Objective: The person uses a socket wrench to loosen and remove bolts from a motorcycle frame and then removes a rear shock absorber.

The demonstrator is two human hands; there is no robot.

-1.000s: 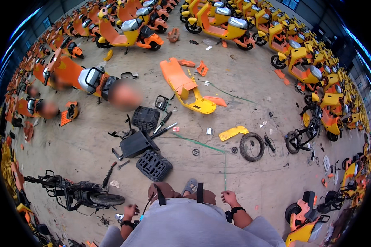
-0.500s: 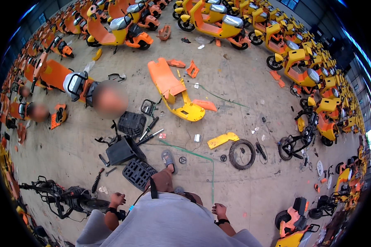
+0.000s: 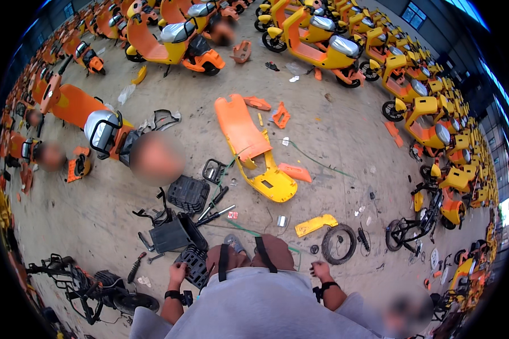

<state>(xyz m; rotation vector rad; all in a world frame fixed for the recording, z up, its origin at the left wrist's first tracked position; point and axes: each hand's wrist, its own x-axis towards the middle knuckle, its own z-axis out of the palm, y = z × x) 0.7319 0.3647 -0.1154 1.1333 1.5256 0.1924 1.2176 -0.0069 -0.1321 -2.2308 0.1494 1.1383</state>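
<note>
My left hand (image 3: 177, 274) hangs at my left side, fingers loosely curled and apart, holding nothing, beside a black slotted plastic crate (image 3: 195, 268). My right hand (image 3: 323, 273) hangs at my right side, empty, fingers slightly apart, below a loose black tyre (image 3: 339, 257). Just ahead of my legs lie a black plastic bin (image 3: 171, 236), a stacked black crate (image 3: 188, 195), metal fork tubes (image 3: 214, 216) and a yellow panel (image 3: 315, 226). A large orange-and-yellow scooter body shell (image 3: 241, 129) lies on the concrete farther forward.
Rows of orange scooters (image 3: 158, 48) and yellow scooters (image 3: 302, 48) stand around the floor (image 3: 316, 135). An orange scooter (image 3: 73, 107) stands at left. Stripped black frames lie at lower left (image 3: 113, 288) and stand at right (image 3: 413, 226). Small loose parts and cords are scattered between.
I have stepped forward: the crates, bin, shell and tyre sit lower in the view, and my feet are closer to the pile. Both hands still hang at my sides.
</note>
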